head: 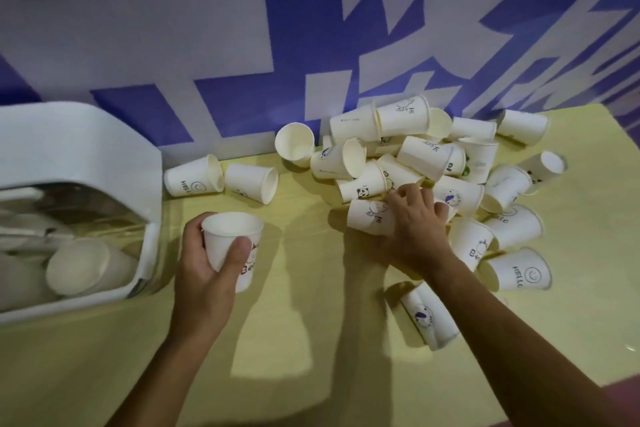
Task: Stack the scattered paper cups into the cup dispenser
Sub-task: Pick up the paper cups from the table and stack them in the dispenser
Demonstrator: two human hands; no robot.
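Note:
My left hand (204,270) grips an upright white paper cup (230,239), mouth up, just right of the cup dispenser (104,135). The dispenser is a white box at the left with a clear front, and several cups lie inside it. A heap of scattered printed paper cups (426,156) covers the right half of the table. My right hand (414,222) reaches into the heap's near edge, its fingers curled around a cup lying on its side (367,217) with a "HI" print.
The yellow table (311,340) meets a blue-and-white lettered wall (242,45) at the back. Two cups (221,178) lie on their sides between dispenser and heap. One cup (429,319) lies under my right forearm. The table's near edge runs along the bottom right.

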